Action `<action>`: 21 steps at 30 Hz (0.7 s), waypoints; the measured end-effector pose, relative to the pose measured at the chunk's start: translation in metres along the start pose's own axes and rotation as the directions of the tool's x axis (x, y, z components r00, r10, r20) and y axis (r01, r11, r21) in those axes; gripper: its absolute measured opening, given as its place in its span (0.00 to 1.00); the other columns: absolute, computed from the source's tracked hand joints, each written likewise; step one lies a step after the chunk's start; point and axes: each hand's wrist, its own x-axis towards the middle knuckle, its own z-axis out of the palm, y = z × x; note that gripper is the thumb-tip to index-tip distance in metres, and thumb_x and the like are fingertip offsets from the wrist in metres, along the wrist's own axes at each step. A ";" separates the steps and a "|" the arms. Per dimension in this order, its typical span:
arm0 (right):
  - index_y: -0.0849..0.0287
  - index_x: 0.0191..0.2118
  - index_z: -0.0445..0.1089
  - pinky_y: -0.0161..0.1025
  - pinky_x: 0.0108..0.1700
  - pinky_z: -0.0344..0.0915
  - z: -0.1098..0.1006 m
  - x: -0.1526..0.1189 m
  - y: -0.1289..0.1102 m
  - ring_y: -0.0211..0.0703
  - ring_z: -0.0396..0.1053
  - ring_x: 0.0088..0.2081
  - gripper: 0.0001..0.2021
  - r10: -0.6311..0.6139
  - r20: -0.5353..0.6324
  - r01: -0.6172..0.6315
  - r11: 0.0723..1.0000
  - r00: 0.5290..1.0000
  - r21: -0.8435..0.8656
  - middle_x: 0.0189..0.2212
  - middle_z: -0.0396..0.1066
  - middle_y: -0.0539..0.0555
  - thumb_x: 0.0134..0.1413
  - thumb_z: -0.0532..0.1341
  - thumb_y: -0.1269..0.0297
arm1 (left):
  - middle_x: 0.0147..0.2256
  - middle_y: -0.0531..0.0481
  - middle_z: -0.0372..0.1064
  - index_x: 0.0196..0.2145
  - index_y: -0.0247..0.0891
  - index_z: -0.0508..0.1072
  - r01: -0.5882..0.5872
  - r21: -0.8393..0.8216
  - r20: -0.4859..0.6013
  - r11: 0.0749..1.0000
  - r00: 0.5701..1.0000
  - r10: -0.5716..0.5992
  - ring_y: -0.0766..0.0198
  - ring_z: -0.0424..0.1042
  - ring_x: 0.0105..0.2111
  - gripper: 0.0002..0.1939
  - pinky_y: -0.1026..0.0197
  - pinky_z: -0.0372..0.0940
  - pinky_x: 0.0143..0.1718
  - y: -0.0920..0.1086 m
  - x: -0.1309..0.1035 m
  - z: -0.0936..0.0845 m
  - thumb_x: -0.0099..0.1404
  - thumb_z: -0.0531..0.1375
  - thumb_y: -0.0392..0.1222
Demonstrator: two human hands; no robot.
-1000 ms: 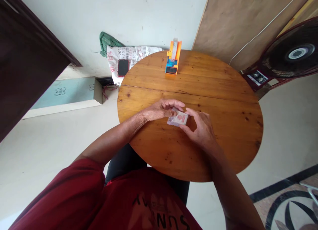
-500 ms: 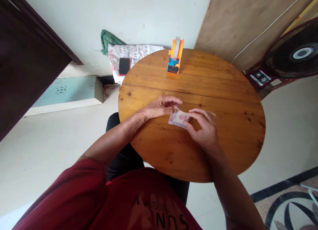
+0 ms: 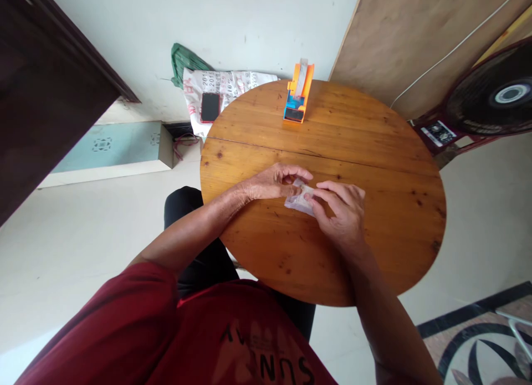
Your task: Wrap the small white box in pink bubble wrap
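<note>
A small, crinkled clear plastic packet (image 3: 301, 203) with a pale inside lies between my hands over the round wooden table (image 3: 266, 235). My left hand (image 3: 274, 183) grips its upper left part, the thumb on top and the fingers curved above it. From the right side, my right hand (image 3: 341, 210) holds the packet with thumb and fingertips. Fingers of both hands cover part of the packet. Toward the far edge of the table stands an orange and blue tape dispenser (image 3: 297, 99) with a roll of tape, out of touch of either hand.
Beyond the table's left edge, a dark phone (image 3: 210, 107) lies on a printed white sack (image 3: 239, 83), beside a green bag (image 3: 187, 63). A pale blue box (image 3: 116, 147) is at the left. A large black fan (image 3: 494, 94) stands at the right.
My left thumb has moved right over the packet, and my right thumb has shifted onto its middle. The red print seen on the packet before is now hidden. The view has shifted slightly.
</note>
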 end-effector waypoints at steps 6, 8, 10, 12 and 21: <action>0.52 0.37 0.76 0.48 0.48 0.63 -0.001 0.002 0.001 0.48 0.75 0.42 0.05 -0.035 -0.049 0.036 0.999 0.998 0.032 0.41 0.80 0.52 0.62 0.62 0.66 | 0.36 0.49 0.74 0.50 0.33 0.74 0.011 -0.012 0.007 1.000 1.000 -0.011 0.66 0.71 0.34 0.24 0.64 0.64 0.36 0.001 0.000 0.001 0.58 0.69 0.44; 0.52 0.37 0.76 0.48 0.48 0.63 -0.001 0.002 0.001 0.48 0.75 0.41 0.05 -0.042 -0.062 0.044 0.998 0.997 0.035 0.41 0.80 0.52 0.62 0.62 0.66 | 0.36 0.50 0.73 0.51 0.33 0.74 0.016 -0.014 0.010 1.000 1.000 -0.016 0.67 0.70 0.34 0.24 0.64 0.64 0.37 0.001 0.000 0.001 0.58 0.69 0.43; 0.52 0.37 0.76 0.48 0.48 0.63 -0.002 0.002 0.001 0.48 0.75 0.41 0.05 -0.036 -0.050 0.038 0.999 0.998 0.028 0.41 0.80 0.52 0.62 0.61 0.66 | 0.36 0.50 0.73 0.52 0.34 0.73 0.024 -0.019 0.009 1.000 1.000 -0.023 0.69 0.70 0.33 0.25 0.65 0.63 0.36 0.001 0.000 0.002 0.57 0.69 0.43; 0.52 0.37 0.75 0.48 0.48 0.62 -0.002 0.002 0.000 0.47 0.75 0.42 0.06 -0.024 -0.029 0.024 0.999 0.999 0.022 0.42 0.80 0.52 0.63 0.61 0.66 | 0.36 0.50 0.73 0.52 0.34 0.73 0.032 -0.046 0.015 0.998 0.999 -0.031 0.69 0.70 0.32 0.26 0.64 0.64 0.35 0.000 0.000 0.003 0.57 0.69 0.42; 0.51 0.38 0.74 0.49 0.49 0.62 -0.002 0.002 0.000 0.47 0.75 0.43 0.05 -0.046 -0.004 0.047 0.998 0.999 0.042 0.41 0.80 0.52 0.63 0.60 0.67 | 0.42 0.46 0.75 0.50 0.35 0.73 0.033 -0.149 0.083 0.988 0.996 -0.021 0.65 0.73 0.39 0.25 0.62 0.66 0.41 -0.003 0.002 0.008 0.57 0.71 0.45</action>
